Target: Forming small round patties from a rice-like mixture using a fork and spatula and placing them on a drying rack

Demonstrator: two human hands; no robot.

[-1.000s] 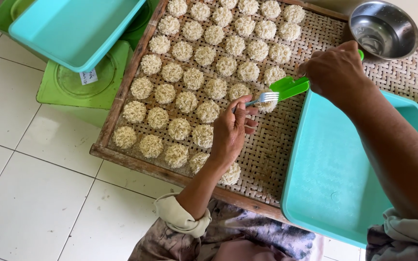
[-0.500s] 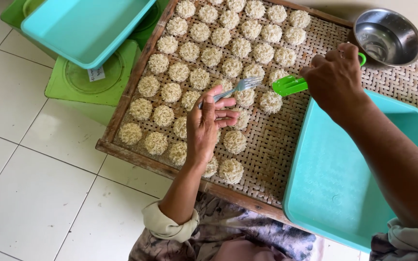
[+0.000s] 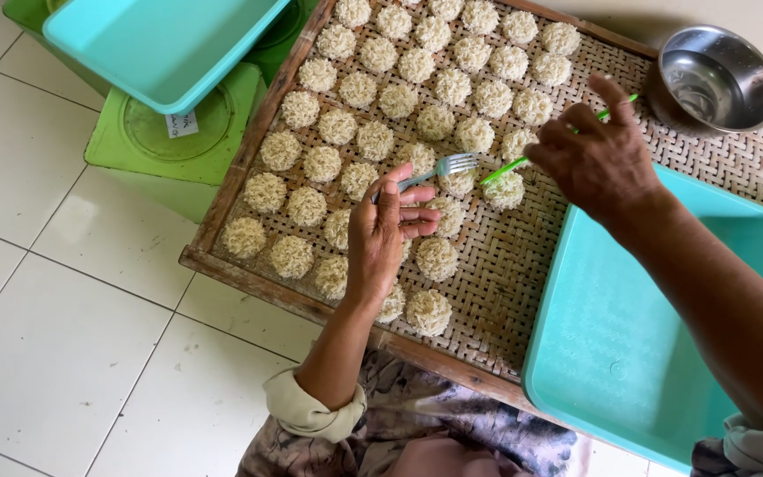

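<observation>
My left hand hovers over the near rows of a woven bamboo tray and grips a metal fork with a pale blue handle. The tines point right, just over the round pale noodle nests that lie in rows across the tray. My right hand is over the tray's right part, pinching a thin green-handled utensil whose tip touches a nest. Its forefinger sticks up.
An empty teal plastic tub rests on the tray's near right corner. A steel bowl stands at the far right. Another teal tub sits on green lidded containers to the left. White floor tiles lie around.
My left hand has shifted left along the near rows, with the fork now held in it. My right hand has drawn slightly away from the fork and lifted its forefinger.
</observation>
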